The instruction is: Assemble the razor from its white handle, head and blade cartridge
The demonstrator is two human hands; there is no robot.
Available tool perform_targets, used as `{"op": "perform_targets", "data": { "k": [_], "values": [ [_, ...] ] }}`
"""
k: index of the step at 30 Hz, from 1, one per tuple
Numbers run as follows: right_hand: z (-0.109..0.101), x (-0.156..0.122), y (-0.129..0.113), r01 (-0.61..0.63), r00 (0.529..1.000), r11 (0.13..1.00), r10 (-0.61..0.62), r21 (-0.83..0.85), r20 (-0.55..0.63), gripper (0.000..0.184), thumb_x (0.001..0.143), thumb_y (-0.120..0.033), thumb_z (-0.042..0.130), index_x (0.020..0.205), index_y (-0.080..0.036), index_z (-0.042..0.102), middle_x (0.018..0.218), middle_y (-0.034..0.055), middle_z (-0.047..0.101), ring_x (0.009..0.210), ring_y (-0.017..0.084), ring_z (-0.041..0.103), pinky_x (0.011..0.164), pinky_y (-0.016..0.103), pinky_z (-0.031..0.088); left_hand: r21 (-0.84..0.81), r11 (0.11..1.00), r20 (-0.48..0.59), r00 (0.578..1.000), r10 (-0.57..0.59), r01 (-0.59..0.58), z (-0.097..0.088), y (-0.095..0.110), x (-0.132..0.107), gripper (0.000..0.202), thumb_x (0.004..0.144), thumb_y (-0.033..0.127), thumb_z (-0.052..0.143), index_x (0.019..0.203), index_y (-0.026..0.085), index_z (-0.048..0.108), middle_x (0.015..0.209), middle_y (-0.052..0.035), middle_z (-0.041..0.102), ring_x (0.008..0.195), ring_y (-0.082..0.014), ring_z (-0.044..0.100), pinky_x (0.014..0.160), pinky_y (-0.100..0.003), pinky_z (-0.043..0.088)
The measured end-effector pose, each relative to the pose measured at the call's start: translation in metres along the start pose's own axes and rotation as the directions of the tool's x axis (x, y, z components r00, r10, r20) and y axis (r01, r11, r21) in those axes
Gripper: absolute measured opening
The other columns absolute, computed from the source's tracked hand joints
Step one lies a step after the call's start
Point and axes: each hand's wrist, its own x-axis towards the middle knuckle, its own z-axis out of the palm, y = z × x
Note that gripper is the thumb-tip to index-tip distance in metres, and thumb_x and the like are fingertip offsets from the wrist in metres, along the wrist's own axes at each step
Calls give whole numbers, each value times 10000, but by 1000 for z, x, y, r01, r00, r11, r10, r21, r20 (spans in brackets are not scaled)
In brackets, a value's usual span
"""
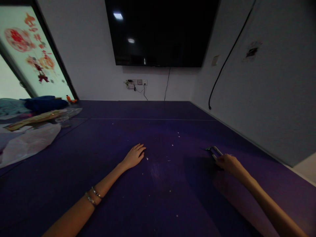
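Note:
My left hand (134,156) lies palm down on the dark purple surface (98,194), its fingers stretched out. A small white scrap (147,158) sits just off its fingertips. Over on the right, my right hand (228,163) is closed around a stapler (215,153), or a tool much like one, with two narrow dark and metallic arms spread apart. The fingers and shadow hide its near end. Several more white scraps (172,145) are scattered between the two hands.
Clear plastic bags (32,141), folded blue cloth (45,103) and a small orange item (68,98) lie at the left. A television (163,33) hangs on the back wall above sockets (139,82). A black cable (229,54) hangs down the right wall.

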Motion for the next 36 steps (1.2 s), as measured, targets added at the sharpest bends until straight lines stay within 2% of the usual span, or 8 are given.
{"op": "perform_targets", "data": {
  "k": [5,10,16,19,22,25,28,36],
  "values": [
    [-5,-1,-9,-111,981,991,121,-74,154,199,718,-227,534,586,-173,673,546,48,633,535,179,611,474,234,326,-6,1000,5,1000,-11,11,0,0,0,387,888,282,377,1220,153,527,1353,-97,462,1295,-225,346,1077,-388,261],
    [-14,-7,-26,-46,998,999,47,-16,42,241,748,-285,501,656,-180,697,615,67,671,612,215,642,492,245,334,-68,997,-50,998,-48,44,-5,5,3,335,859,250,439,1142,143,581,1295,-106,520,1256,-225,401,1056,-385,296],
    [-32,-16,-101,103,991,992,-95,78,-95,231,739,-274,501,767,-177,709,659,53,683,611,182,620,508,223,350,-365,930,-194,981,-21,-52,-23,67,18,201,840,244,492,920,184,666,1000,-52,669,991,-178,576,935,-332,405],
    [-37,-24,-145,220,966,971,-203,96,-159,229,751,-280,502,810,-180,699,698,44,669,605,157,593,538,217,361,-629,776,-103,994,-46,-29,-25,111,30,220,833,311,517,875,167,677,894,-54,692,837,-164,622,807,-295,461],
    [-37,-32,-176,320,939,943,-302,94,-168,212,772,-241,493,828,-178,688,713,42,640,613,145,574,566,221,364,-867,476,89,986,-144,147,-19,144,43,304,816,393,531,840,123,670,793,-70,687,689,-144,626,619,-249,487],
    [-36,-39,-195,338,935,938,-324,81,-144,199,797,-215,489,845,-180,679,755,50,625,652,147,578,583,224,369,-943,194,222,944,-245,272,-16,161,51,319,804,394,547,802,92,649,724,-74,660,563,-108,594,493,-212,468],
    [-35,-44,-204,336,937,941,-329,48,-117,192,820,-213,488,878,-176,668,805,63,620,685,153,586,603,229,382,-970,71,201,929,-309,233,-17,167,51,309,778,392,585,748,88,630,662,-54,626,528,-98,579,452,-199,471],
    [-32,-52,-215,383,918,924,-376,26,-128,213,854,-255,465,886,-171,659,809,67,620,702,163,599,609,246,412,-938,197,221,930,-293,285,-22,157,50,318,796,386,562,647,105,586,541,2,552,447,-73,521,403,-176,458]
  ]
}}
